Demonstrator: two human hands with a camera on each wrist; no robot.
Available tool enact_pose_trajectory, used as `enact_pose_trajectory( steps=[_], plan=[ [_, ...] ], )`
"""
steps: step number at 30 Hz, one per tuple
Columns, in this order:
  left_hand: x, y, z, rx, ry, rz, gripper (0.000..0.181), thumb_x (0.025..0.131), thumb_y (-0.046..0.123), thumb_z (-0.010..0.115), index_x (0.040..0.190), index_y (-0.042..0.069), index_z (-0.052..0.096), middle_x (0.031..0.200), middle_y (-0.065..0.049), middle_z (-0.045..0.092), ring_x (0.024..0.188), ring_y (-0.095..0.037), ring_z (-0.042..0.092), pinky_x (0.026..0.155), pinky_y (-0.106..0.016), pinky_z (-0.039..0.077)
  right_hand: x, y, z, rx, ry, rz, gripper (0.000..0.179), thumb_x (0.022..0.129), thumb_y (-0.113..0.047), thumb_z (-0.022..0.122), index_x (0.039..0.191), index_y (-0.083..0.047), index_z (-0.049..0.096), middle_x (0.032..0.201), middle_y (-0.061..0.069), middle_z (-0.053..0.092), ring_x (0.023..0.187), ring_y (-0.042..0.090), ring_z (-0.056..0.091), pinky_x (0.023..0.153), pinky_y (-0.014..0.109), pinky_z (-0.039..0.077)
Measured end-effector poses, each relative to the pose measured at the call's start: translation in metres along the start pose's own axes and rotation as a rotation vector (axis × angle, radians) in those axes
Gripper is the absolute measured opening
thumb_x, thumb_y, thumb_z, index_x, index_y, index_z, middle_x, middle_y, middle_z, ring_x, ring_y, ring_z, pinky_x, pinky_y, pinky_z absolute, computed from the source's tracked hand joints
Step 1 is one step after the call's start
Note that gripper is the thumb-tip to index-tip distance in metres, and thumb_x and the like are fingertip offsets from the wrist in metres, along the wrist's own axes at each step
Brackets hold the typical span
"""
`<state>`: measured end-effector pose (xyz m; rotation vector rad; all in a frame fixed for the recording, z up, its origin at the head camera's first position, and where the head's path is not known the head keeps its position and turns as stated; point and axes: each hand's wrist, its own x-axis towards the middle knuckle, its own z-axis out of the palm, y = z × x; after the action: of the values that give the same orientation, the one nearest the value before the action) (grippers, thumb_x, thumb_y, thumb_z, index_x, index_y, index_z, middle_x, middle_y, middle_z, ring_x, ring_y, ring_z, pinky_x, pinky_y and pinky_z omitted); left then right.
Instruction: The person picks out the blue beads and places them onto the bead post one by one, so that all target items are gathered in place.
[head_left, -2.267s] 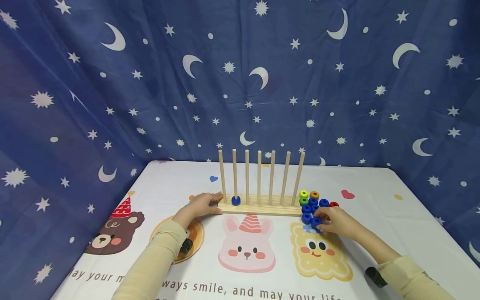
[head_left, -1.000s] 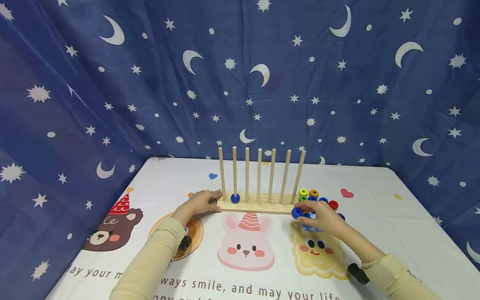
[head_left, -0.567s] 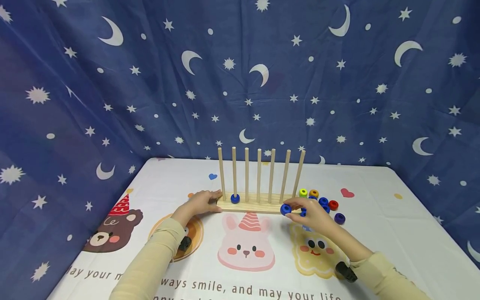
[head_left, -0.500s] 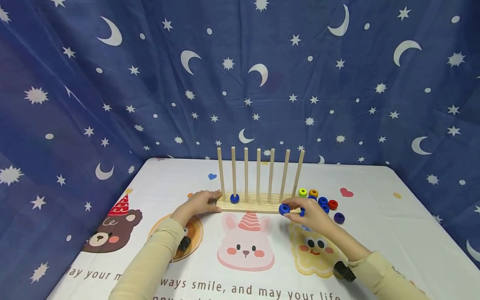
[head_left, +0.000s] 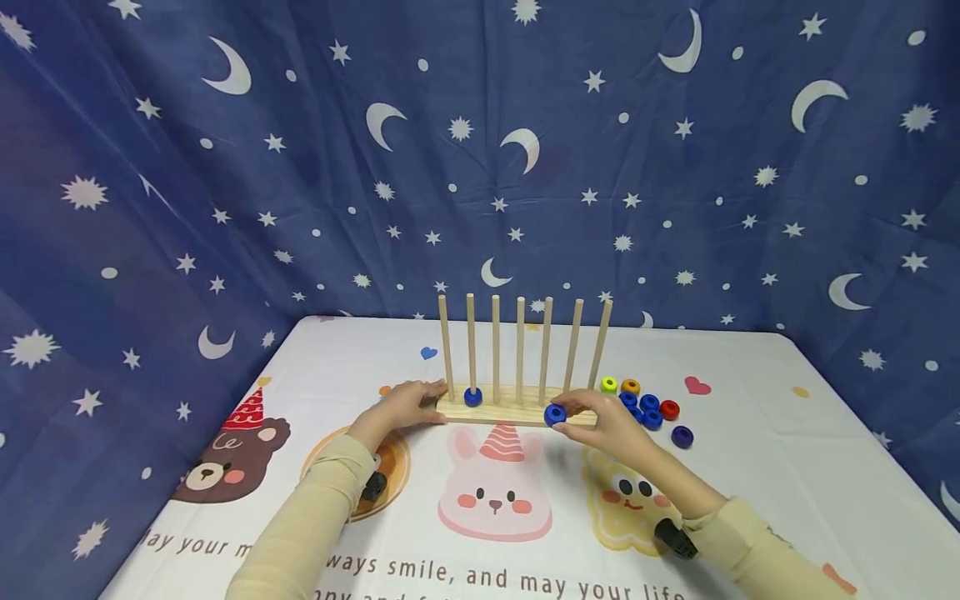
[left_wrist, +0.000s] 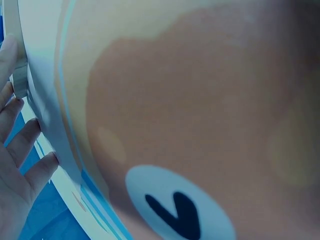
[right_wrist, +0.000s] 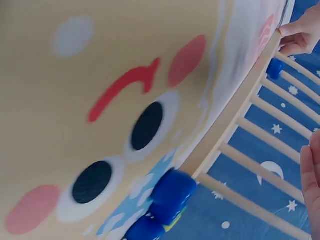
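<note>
A wooden peg rack (head_left: 510, 412) with several upright pegs stands mid-table. My left hand (head_left: 405, 406) holds its left end, thumb in front and fingers behind; the left wrist view shows that hand (left_wrist: 20, 170) beside the rack's end. One blue bead (head_left: 472, 397) sits low on the second peg from the left. Between thumb and fingertips, my right hand (head_left: 607, 422) pinches another blue bead (head_left: 555, 415), hole facing the head camera, over the front right part of the rack's base. The right wrist view catches only the fingers (right_wrist: 311, 180) of this hand; the held bead is outside that view.
Loose beads cluster off the rack's right end: yellow (head_left: 609, 385), orange (head_left: 630, 387), several blue (head_left: 652, 419) and red (head_left: 670, 409). A purple bead (head_left: 682, 437) lies apart, nearer the front. Behind the table hangs a blue star-patterned curtain (head_left: 480, 167).
My right hand has picked a blue bead from the cluster and carried it left, in front of the right-hand pegs. My left hand has stayed at the rack's end.
</note>
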<state>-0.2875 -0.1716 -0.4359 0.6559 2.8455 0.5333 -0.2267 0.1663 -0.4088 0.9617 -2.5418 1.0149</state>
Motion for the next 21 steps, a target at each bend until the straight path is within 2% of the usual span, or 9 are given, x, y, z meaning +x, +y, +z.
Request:
enact_pose_trajectory(
  steps=[7, 11, 21],
  plan=[
    [0.001, 0.001, 0.001, 0.000, -0.002, 0.000, 0.063, 0.082, 0.035, 0.071, 0.134, 0.005, 0.052, 0.143, -0.011, 0.046, 0.129, -0.041, 0.044, 0.107, -0.051, 0.037, 0.011, -0.007, 0.005, 0.004, 0.006, -0.057, 0.028, 0.080, -0.012, 0.073, 0.107, -0.003, 0.067, 0.098, 0.007, 0.072, 0.082, 0.016, 0.067, 0.076, 0.035, 0.057],
    [0.001, 0.000, 0.000, 0.004, 0.003, 0.008, 0.064, 0.082, 0.035, 0.071, 0.134, 0.004, 0.052, 0.143, -0.011, 0.046, 0.128, -0.041, 0.044, 0.106, -0.051, 0.037, 0.017, -0.010, 0.009, 0.027, 0.021, -0.055, 0.030, 0.080, -0.008, 0.073, 0.108, -0.001, 0.066, 0.101, 0.009, 0.071, 0.083, 0.019, 0.068, 0.077, 0.035, 0.057],
    [0.000, -0.001, 0.001, -0.006, 0.006, -0.002, 0.064, 0.081, 0.035, 0.071, 0.134, 0.005, 0.051, 0.143, -0.011, 0.045, 0.128, -0.041, 0.044, 0.106, -0.052, 0.037, 0.025, -0.017, 0.022, 0.073, 0.127, -0.061, 0.033, 0.077, -0.003, 0.075, 0.108, 0.000, 0.066, 0.096, 0.009, 0.071, 0.081, 0.021, 0.067, 0.078, 0.035, 0.057]
  ],
)
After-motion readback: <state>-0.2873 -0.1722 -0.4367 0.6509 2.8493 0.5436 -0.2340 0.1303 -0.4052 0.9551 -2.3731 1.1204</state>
